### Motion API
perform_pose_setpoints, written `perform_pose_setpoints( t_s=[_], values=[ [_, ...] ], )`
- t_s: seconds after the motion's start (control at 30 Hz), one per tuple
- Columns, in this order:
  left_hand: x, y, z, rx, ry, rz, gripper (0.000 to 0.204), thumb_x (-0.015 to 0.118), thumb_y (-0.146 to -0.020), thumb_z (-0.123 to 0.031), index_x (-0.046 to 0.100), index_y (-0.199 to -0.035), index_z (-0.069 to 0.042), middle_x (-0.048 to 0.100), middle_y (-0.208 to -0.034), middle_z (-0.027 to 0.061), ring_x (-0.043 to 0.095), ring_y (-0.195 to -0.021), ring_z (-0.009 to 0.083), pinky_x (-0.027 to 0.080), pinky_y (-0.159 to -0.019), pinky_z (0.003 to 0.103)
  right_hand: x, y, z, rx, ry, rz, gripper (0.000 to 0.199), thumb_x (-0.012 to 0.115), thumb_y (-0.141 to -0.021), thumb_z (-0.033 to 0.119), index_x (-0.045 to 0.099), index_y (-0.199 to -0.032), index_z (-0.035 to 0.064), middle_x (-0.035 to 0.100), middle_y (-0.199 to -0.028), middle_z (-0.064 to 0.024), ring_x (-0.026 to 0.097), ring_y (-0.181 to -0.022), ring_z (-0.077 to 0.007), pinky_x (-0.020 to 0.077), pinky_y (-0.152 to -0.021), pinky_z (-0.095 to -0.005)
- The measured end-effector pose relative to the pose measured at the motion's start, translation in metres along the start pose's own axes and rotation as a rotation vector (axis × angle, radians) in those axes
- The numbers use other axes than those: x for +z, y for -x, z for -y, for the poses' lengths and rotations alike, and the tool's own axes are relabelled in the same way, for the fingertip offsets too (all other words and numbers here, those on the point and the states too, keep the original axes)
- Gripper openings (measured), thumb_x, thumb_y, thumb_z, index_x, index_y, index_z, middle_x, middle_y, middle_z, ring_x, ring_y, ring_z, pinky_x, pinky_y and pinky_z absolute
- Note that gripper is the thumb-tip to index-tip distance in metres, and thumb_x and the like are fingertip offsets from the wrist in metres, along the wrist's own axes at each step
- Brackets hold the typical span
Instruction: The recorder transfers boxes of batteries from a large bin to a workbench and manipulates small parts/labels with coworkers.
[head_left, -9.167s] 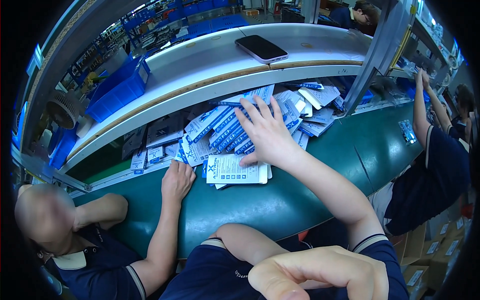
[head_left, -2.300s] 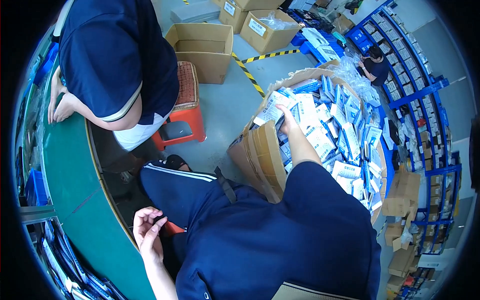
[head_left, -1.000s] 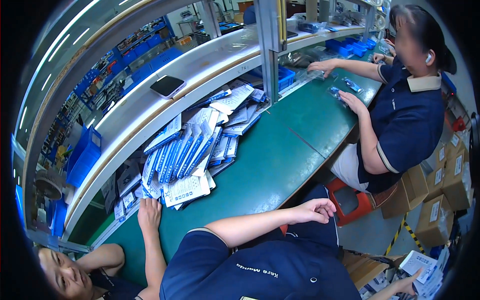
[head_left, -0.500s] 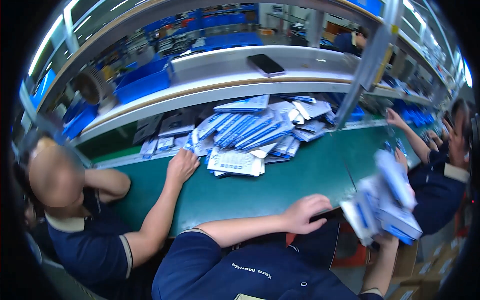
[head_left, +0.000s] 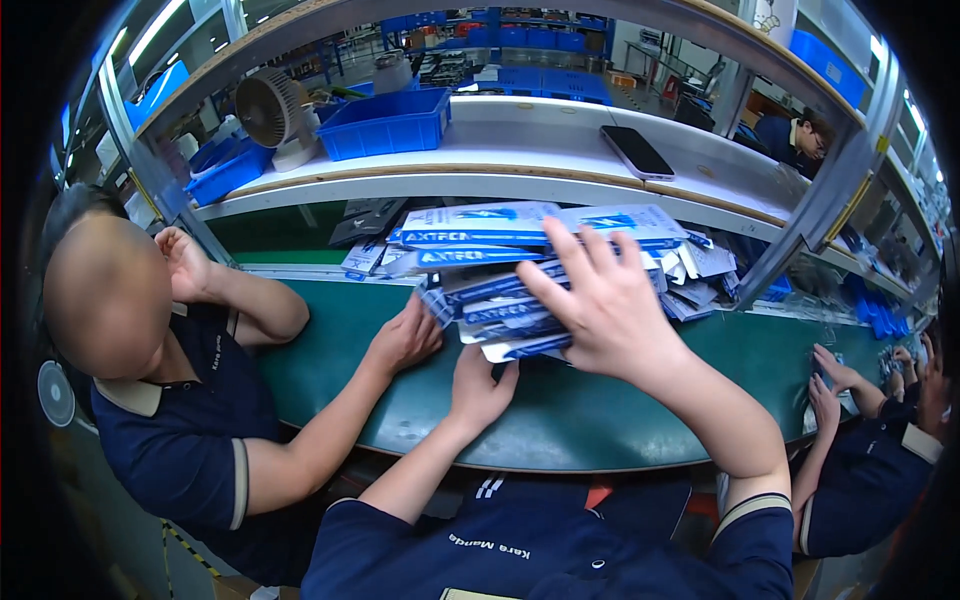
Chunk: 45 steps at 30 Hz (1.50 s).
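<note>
A heap of flat white-and-blue cardboard boxes is stacked on the green work table. My right hand is open over the heap's right side, its spread fingers resting on the boxes. Below the heap's front edge, my left hand has its thumb and forefinger apart, with the other fingertips partly hidden by the boxes. Just left of it, a co-worker's hand touches the corner of a box at the heap's left edge.
Above the table runs a white shelf carrying a phone, a blue bin and a small fan. A co-worker sits close at my left; others work at the far right. A metal post rises right of the heap.
My right hand has swung from the lower right onto the heap, and the bundle of boxes it carried is no longer at my side. My left hand has moved left to the heap's front edge.
</note>
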<state>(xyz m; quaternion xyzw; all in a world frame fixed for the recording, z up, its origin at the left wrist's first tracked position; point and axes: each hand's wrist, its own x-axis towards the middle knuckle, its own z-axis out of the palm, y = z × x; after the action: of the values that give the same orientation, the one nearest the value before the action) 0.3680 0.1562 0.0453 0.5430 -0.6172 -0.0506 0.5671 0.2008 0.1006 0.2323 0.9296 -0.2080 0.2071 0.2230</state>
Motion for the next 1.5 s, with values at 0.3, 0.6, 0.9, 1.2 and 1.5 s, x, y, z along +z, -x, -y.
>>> perform_pose_setpoints(
  t_s=[0.3,0.6,0.9,1.2,1.5],
  values=[
    [0.003,0.018,0.009,-0.092,-0.102,0.031,0.023,0.071,-0.074,-0.011,0.063,-0.095,-0.004,0.058,-0.111,0.0151,0.051,-0.109,0.0355,0.039,-0.095,0.047,0.084,-0.067,0.046,-0.005,0.171,0.144,0.09,0.082,-0.055,0.032,0.047,-0.134,0.0101,0.042,-0.138,-0.0269,0.049,-0.116,-0.0399,0.0392,-0.094,-0.0558],
    [-0.019,-0.004,0.021,-0.076,-0.509,0.048,0.113,0.086,-0.063,-0.042,0.02,-0.149,-0.014,0.012,-0.152,0.0266,0.008,-0.141,0.0521,0.01,-0.109,0.069,0.153,-0.088,0.022,0.203,0.143,0.146,0.097,0.081,-0.062,0.036,0.039,-0.145,0.0094,0.033,-0.148,-0.0283,0.035,-0.136,-0.0448,0.024,-0.111,-0.0602],
    [-0.034,-0.091,0.078,0.076,-0.592,0.149,0.124,0.09,-0.05,-0.049,0.025,-0.152,-0.024,0.007,-0.159,0.0222,0.003,-0.143,0.0537,0.012,-0.105,0.075,0.121,-0.032,0.029,0.206,0.009,0.191,0.096,0.08,-0.064,0.048,0.042,-0.145,0.0124,0.032,-0.152,-0.0204,0.028,-0.14,-0.0421,0.0182,-0.114,-0.0587],
    [-0.017,-0.118,0.045,0.19,-0.555,0.177,0.112,0.087,-0.055,-0.045,0.031,-0.15,-0.025,0.019,-0.155,0.0215,0.012,-0.143,0.0514,0.012,-0.109,0.072,0.114,0.029,0.036,0.263,-0.141,0.159,0.087,0.081,-0.066,0.032,0.045,-0.143,0.0159,0.027,-0.155,-0.0164,0.029,-0.141,-0.0396,0.0251,-0.112,-0.0585],
    [0.002,-0.119,0.044,0.31,-0.696,0.14,0.1,0.086,-0.056,-0.024,0.041,-0.145,-0.019,0.035,-0.146,0.0202,0.03,-0.138,0.0441,0.023,-0.112,0.059,0.069,0.119,-0.036,0.574,-0.163,-0.473,0.051,0.057,-0.064,-0.004,0.061,-0.113,0.0091,0.055,-0.13,-0.0131,0.047,-0.127,-0.0368,0.0258,-0.112,-0.0565]
  ],
)
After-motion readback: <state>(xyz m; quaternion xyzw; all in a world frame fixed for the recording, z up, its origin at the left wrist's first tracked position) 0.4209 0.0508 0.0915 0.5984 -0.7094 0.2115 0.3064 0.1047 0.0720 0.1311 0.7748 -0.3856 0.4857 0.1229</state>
